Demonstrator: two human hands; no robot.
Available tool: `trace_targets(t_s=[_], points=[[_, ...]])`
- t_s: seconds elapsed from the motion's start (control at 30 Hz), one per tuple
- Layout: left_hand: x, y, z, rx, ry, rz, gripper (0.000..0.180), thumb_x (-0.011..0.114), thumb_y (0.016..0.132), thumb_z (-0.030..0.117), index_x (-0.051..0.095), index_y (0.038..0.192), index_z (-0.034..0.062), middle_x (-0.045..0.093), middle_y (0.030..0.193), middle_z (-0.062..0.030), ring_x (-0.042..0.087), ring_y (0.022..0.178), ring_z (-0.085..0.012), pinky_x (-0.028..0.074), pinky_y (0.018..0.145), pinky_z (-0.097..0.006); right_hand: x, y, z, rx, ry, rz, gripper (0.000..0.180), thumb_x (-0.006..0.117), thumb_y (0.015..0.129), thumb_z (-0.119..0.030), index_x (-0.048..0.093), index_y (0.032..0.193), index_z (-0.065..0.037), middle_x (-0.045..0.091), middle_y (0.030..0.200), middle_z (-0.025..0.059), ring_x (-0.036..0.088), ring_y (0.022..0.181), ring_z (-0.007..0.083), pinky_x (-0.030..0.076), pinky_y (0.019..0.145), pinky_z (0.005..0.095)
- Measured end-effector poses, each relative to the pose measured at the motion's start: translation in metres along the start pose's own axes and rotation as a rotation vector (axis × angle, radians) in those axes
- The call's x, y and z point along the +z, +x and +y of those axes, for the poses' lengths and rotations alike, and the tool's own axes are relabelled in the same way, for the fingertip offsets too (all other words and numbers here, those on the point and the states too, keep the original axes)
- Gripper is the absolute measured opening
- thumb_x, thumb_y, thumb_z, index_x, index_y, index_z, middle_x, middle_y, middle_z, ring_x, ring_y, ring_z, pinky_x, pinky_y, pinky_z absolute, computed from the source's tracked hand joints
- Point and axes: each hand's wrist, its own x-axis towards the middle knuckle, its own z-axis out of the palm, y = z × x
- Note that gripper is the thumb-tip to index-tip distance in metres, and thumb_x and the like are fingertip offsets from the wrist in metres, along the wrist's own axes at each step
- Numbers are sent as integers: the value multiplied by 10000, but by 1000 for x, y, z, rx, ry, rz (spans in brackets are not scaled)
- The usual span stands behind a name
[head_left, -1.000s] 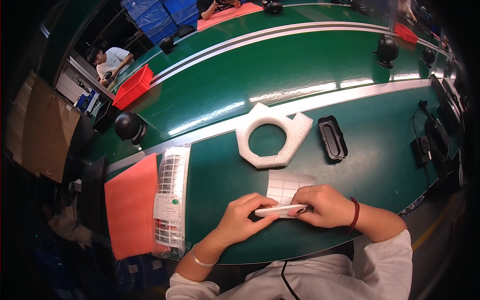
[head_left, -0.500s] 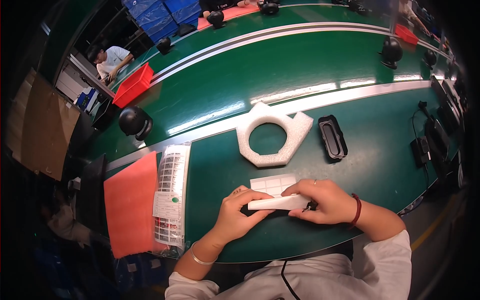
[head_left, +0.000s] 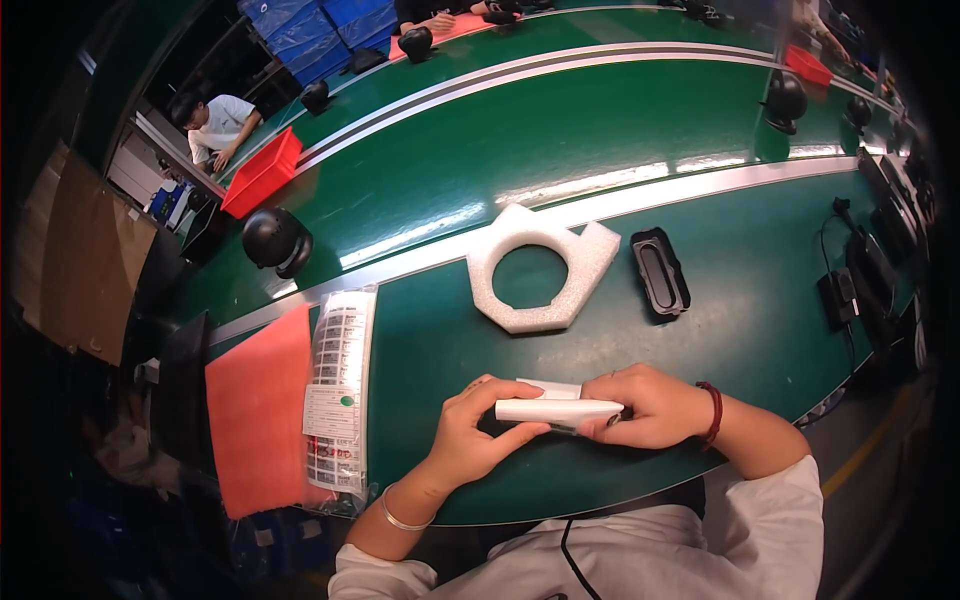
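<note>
At a smooth green worktable (head_left: 430, 330), we gripped a flat, white, folded paper-like bundle (head_left: 550, 411) between two bare hands.
Beyond our hands and apart from them, we had an angular white foam block (head_left: 588, 265) with a round hole and, just right of it, an oblong black plastic tray (head_left: 660, 275); to our left, a clear plastic bag of printed label sheets (head_left: 338, 400) lay beside a coral-red soft sheet (head_left: 260, 415). Our left hand (head_left: 472, 428) pinched the bundle's left end, thumb below and fingers above, while our right hand (head_left: 655, 408) closed around its right end, fingers bent. Near the table's front edge, the bundle turned a long, narrow, pale face toward us, and a short white flap showed behind it.
</note>
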Motion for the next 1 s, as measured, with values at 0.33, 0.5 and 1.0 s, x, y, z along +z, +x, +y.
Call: trace_targets(t_s=[0.33,0.5,1.0], points=[[-3,0,2,-183,-193,27,295,795,737,-17,689,1013,-23,666,918,-76,626,842,-125,489,726,-232,7,-1,-6,-161,-407,274,288,722,763,-88,669,1046,-76,637,780,94,631,646,255,501,576,326],[-3,-2,-2,-44,84,36,243,795,757,22,698,974,-30,689,824,-62,631,745,-102,492,662,-224,12,-3,5,-142,-355,305,305,706,775,-111,686,1078,-119,676,777,98,638,606,264,506,548,334],[2,1,7,-328,-489,34,418,689,860,-12,543,1251,-33,648,1081,-100,617,956,-113,513,830,-227,12,0,1,-219,-482,354,385,767,738,-133,682,1114,-131,634,785,50,632,613,216,504,540,312]])
